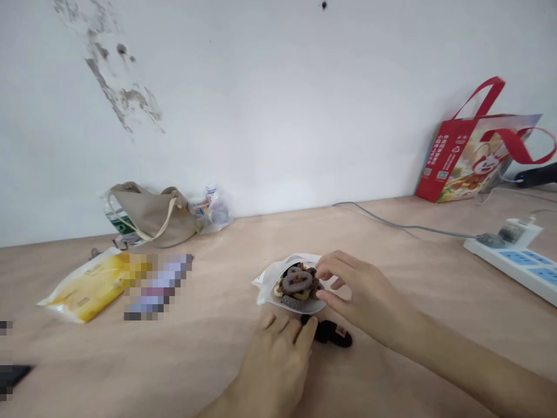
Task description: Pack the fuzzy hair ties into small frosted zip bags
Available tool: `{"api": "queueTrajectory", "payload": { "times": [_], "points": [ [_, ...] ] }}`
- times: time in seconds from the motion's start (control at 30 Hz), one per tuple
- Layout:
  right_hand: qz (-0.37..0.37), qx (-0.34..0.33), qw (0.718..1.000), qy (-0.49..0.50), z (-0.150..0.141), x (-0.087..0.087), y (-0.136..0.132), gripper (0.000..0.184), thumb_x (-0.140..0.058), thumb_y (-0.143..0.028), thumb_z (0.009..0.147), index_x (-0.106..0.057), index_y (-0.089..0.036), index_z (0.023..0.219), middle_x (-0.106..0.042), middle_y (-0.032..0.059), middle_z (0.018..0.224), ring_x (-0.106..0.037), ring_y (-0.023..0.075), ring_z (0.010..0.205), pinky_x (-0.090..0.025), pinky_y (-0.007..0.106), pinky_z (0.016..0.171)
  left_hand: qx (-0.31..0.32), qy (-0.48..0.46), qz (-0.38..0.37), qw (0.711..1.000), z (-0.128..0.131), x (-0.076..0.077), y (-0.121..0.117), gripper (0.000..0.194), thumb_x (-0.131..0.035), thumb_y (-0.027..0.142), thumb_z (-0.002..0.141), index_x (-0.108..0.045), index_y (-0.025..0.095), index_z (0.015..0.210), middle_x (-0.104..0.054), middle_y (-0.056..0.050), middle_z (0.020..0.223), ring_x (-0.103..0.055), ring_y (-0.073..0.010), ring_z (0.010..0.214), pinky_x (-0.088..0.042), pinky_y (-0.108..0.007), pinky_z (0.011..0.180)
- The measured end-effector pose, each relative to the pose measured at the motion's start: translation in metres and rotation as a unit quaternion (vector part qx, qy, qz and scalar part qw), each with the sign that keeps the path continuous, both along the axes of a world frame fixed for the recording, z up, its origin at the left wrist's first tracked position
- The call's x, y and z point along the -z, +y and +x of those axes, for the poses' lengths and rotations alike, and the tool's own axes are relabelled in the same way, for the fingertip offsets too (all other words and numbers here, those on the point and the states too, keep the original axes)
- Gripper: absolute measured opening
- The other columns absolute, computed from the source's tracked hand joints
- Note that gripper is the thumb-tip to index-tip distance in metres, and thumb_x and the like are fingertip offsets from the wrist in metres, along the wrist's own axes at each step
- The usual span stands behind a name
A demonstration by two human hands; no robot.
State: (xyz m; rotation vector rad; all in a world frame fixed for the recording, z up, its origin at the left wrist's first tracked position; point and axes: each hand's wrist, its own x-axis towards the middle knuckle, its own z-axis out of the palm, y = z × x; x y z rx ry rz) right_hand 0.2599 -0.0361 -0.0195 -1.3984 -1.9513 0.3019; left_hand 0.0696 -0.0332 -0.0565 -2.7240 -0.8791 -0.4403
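A translucent white pouch (272, 285) lies with its mouth open towards me, full of several fabric hair ties (298, 281) in grey, brown, cream and black. My right hand (348, 284) is at the pouch's right edge, thumb and fingers apart. Just in front of the pouch, my left hand (278, 354) is low on the table with bent fingers. Its thumb and forefinger are on one end of a black hair tie (333, 332) bearing a small brownish tag. The fingertips of this hand are partly hidden.
On the left lie a yellow packet (93, 284) and a blurred purple packet (163, 287). Behind them are a taupe bag (156, 212) and a clear plastic bag (215, 212). A power strip (517, 261) with a grey cord and a red carrier bag (470, 157) stand at right.
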Motion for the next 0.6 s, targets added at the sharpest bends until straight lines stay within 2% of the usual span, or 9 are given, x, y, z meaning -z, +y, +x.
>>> {"api": "queueTrajectory", "payload": {
  "times": [0.1,0.2,0.27,0.33,0.43,0.53,0.6],
  "points": [
    [-0.032,-0.016,0.998,-0.048,-0.002,0.008,-0.006,0.012,-0.051,-0.014,0.078,-0.058,-0.022,0.083,-0.063,0.0001,0.078,-0.058,0.0151,0.065,-0.042,0.025,0.057,-0.017,0.037,-0.016,0.999,0.003,0.007,0.005,0.018,-0.055,0.007,0.074,-0.062,0.017,0.087,-0.069,-0.003,0.08,-0.061,-0.0217,0.074,-0.043,-0.035,0.07],
    [-0.094,-0.048,0.988,-0.117,0.002,0.027,-0.021,0.018,-0.051,-0.01,0.076,-0.06,-0.022,0.085,-0.065,0.0006,0.08,-0.06,0.0175,0.072,-0.041,0.026,0.061,-0.021,0.058,-0.046,0.997,0.004,0.007,0.009,0.012,-0.056,0.007,0.075,-0.06,0.018,0.072,-0.067,-0.002,0.072,-0.061,-0.0214,0.07,-0.044,-0.035,0.067],
    [-0.12,-0.065,0.98,-0.143,0.005,0.04,-0.028,0.026,-0.051,-0.006,0.073,-0.061,-0.023,0.09,-0.065,0.0008,0.088,-0.061,0.0183,0.077,-0.041,0.027,0.064,-0.023,0.057,-0.057,0.996,0.006,0.006,0.008,0.012,-0.055,0.007,0.076,-0.06,0.018,0.075,-0.067,-0.002,0.072,-0.061,-0.021,0.069,-0.044,-0.034,0.067],
    [-0.13,-0.065,0.977,-0.158,0.008,0.048,-0.033,0.033,-0.049,-0.002,0.07,-0.062,-0.023,0.091,-0.065,0.0007,0.09,-0.061,0.0181,0.077,-0.041,0.026,0.064,-0.022,0.052,-0.061,0.997,0.008,0.005,0.007,0.017,-0.053,0.006,0.076,-0.061,0.018,0.086,-0.068,-0.002,0.076,-0.062,-0.0207,0.071,-0.044,-0.034,0.067],
    [-0.125,-0.05,0.975,-0.176,0.013,0.047,-0.034,0.037,-0.046,0.001,0.067,-0.062,-0.023,0.088,-0.065,0.0004,0.085,-0.061,0.0173,0.073,-0.04,0.026,0.062,-0.019,0.063,-0.062,0.996,0.013,0.006,0.007,0.024,-0.053,0.005,0.075,-0.06,0.018,0.095,-0.07,-0.004,0.081,-0.063,-0.0207,0.073,-0.045,-0.032,0.067],
    [-0.119,-0.034,0.977,-0.175,0.016,0.037,-0.034,0.03,-0.046,-0.002,0.07,-0.061,-0.023,0.086,-0.064,0.0002,0.083,-0.06,0.0171,0.071,-0.038,0.026,0.061,-0.016,0.068,-0.049,0.996,0.015,0.008,0.005,0.019,-0.055,0.003,0.072,-0.062,0.018,0.083,-0.069,-0.002,0.073,-0.063,-0.0199,0.067,-0.044,-0.03,0.061],
    [-0.119,-0.042,0.977,-0.173,0.017,0.033,-0.033,0.026,-0.049,-0.006,0.071,-0.06,-0.023,0.088,-0.064,0.0005,0.086,-0.06,0.0181,0.075,-0.038,0.027,0.063,0.002,0.036,-0.026,0.999,0.013,0.007,0.001,0.019,-0.057,0.003,0.07,-0.062,0.018,0.08,-0.068,0.0,0.067,-0.062,-0.0189,0.061,-0.043,-0.029,0.056]
  ]
}}
